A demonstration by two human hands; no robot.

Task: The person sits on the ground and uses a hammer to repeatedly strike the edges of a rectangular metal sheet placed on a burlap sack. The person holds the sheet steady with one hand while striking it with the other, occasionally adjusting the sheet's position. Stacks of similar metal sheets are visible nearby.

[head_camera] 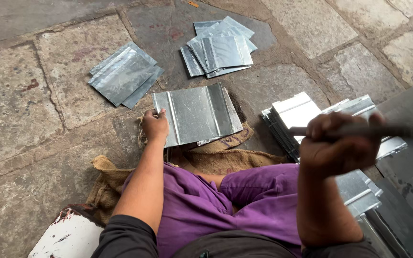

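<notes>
My left hand [155,126] grips the left edge of a shiny metal sheet [197,112] with folded ridges, which lies flat on a block over burlap sacking [216,157]. My right hand [340,143] is raised at the right, its fist closed round a dark metal rod [397,130] that blurs out toward the right edge. The rod is held well above and to the right of the sheet. My legs in purple trousers [216,200] fill the lower middle.
Two piles of similar metal sheets lie on the stone floor, one at the upper left [124,74] and one at the top middle [221,48]. A stack of folded sheets [292,112] stands at the right. A white object [68,236] sits at the lower left.
</notes>
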